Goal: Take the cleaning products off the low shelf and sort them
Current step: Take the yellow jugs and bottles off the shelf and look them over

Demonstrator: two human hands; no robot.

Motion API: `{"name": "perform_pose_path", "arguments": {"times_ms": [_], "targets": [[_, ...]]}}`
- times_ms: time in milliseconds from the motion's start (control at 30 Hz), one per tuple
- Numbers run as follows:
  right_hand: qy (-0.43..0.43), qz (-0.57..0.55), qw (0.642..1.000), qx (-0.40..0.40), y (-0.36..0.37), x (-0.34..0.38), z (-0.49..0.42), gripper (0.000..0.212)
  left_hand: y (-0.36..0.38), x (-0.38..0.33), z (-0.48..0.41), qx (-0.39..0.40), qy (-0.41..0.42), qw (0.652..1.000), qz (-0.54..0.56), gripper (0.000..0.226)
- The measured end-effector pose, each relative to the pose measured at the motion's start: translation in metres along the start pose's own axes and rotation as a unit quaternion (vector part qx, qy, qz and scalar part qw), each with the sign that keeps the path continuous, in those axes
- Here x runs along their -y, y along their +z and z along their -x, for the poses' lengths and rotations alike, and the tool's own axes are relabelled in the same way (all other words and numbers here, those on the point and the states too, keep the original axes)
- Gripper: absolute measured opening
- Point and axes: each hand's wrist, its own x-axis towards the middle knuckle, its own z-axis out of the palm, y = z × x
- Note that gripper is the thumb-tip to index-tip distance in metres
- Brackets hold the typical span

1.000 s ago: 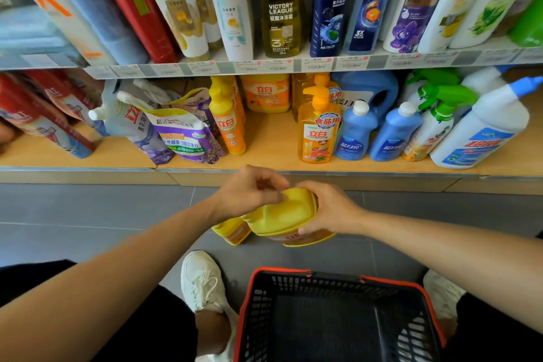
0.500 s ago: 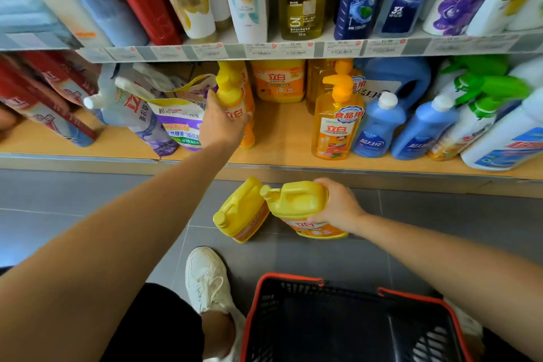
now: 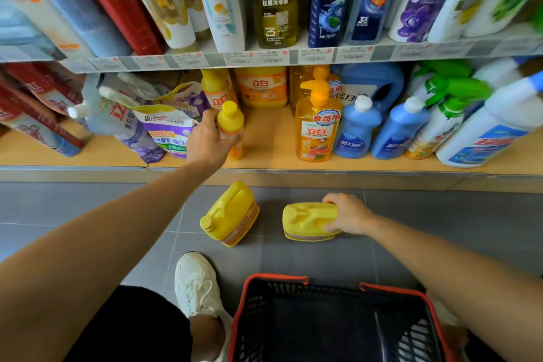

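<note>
My left hand (image 3: 207, 142) grips a slim yellow-capped detergent bottle (image 3: 231, 123) at the front of the low shelf (image 3: 264, 164), tilted toward me. My right hand (image 3: 346, 213) holds a yellow jug (image 3: 308, 220) that sits on the grey floor tiles. A second yellow jug (image 3: 230, 213) stands on the floor just left of it, free of either hand. On the low shelf remain an orange pump bottle (image 3: 317, 129), two blue bottles (image 3: 357, 132), a big blue jug (image 3: 373, 85), green-trigger sprayers (image 3: 446, 103) and refill pouches (image 3: 164, 129).
A red-rimmed black basket (image 3: 332, 323) sits on the floor in front of me, between my knees. My white shoe (image 3: 197, 285) is left of it. The upper shelf (image 3: 264, 57) carries shampoo and shower gel bottles above the low shelf.
My right hand lowered the yellow jug onto the floor, right of the other jug. My left hand left that jug, reached to the shelf and took hold of the slim yellow bottle.
</note>
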Motion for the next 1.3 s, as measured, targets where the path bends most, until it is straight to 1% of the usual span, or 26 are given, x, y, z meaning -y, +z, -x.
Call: {"name": "perform_pose_path", "arguments": {"times_ms": [67,100,167,200,233,300,367,400,467,533,600,667,733,800,867,933,1000,1033,1133,1200,1233,1300], "targets": [[-0.003,0.017,0.999,0.035,-0.014,0.004,0.003,0.069,-0.006,-0.003,0.010,0.018,0.020,0.999,0.020,0.061],[-0.008,0.021,0.998,0.060,-0.022,0.009,0.005,0.071,-0.010,-0.006,0.015,0.029,0.027,0.999,0.037,0.062],[-0.018,0.006,0.995,0.103,-0.040,0.024,0.014,0.084,-0.020,-0.016,0.025,0.063,0.035,0.994,0.084,0.064],[-0.021,-0.020,0.994,0.110,-0.050,0.035,0.019,0.090,-0.026,-0.023,0.030,0.087,0.040,0.989,0.114,0.065],[-0.027,-0.053,0.993,0.100,-0.060,0.047,0.026,0.092,-0.032,-0.030,0.035,0.114,0.043,0.981,0.148,0.064],[-0.049,-0.132,0.989,0.039,-0.077,0.074,0.044,0.089,-0.046,-0.046,0.045,0.166,0.045,0.961,0.216,0.061],[-0.074,-0.202,0.976,-0.016,-0.089,0.098,0.064,0.088,-0.061,-0.064,0.056,0.208,0.041,0.940,0.269,0.063],[-0.085,-0.222,0.971,-0.028,-0.093,0.106,0.076,0.091,-0.068,-0.072,0.061,0.224,0.040,0.929,0.293,0.066],[-0.110,-0.222,0.967,-0.051,-0.096,0.118,0.098,0.095,-0.080,-0.087,0.071,0.241,0.037,0.908,0.342,0.069],[-0.135,-0.201,0.967,-0.086,-0.093,0.122,0.117,0.092,-0.089,-0.097,0.079,0.246,0.026,0.887,0.389,0.066],[-0.143,-0.208,0.960,-0.121,-0.086,0.120,0.129,0.088,-0.094,-0.102,0.085,0.247,0.012,0.871,0.425,0.061],[-0.129,-0.262,0.946,-0.142,-0.079,0.116,0.134,0.083,-0.093,-0.103,0.089,0.234,-0.012,0.860,0.454,0.060],[-0.113,-0.310,0.931,-0.154,-0.075,0.117,0.134,0.079,-0.087,-0.102,0.091,0.213,-0.051,0.857,0.466,0.058],[-0.109,-0.344,0.919,-0.158,-0.071,0.120,0.131,0.070,-0.081,-0.101,0.090,0.199,-0.100,0.856,0.466,0.050],[-0.108,-0.387,0.903,-0.155,-0.067,0.121,0.129,0.057,-0.076,-0.098,0.087,0.193,-0.143,0.848,0.473,0.042],[-0.104,-0.428,0.887,-0.136,-0.065,0.119,0.125,0.050,-0.072,-0.095,0.083,0.198,-0.176,0.823,0.502,0.041],[-0.093,-0.465,0.874,-0.111,-0.064,0.116,0.122,0.048,-0.067,-0.094,0.079,0.209,-0.191,0.791,0.542,0.044],[-0.087,-0.482,0.867,-0.098,-0.065,0.114,0.120,0.048,-0.064,-0.094,0.078,0.213,-0.192,0.783,0.552,0.044],[-0.080,-0.528,0.843,-0.064,-0.066,0.110,0.113,0.057,-0.059,-0.095,0.074,0.204,-0.193,0.781,0.557,0.035],[-0.076,-0.543,0.835,-0.047,-0.066,0.111,0.109,0.066,-0.058,-0.093,0.070,0.193,-0.188,0.789,0.553,0.032],[-0.078,-0.542,0.836,-0.044,-0.065,0.112,0.109,0.070,-0.058,-0.092,0.069,0.188,-0.180,0.797,0.545,0.034],[-0.087,-0.521,0.847,-0.059,-0.061,0.116,0.109,0.071,-0.057,-0.090,0.068,0.182,-0.162,0.816,0.524,0.045]]}}
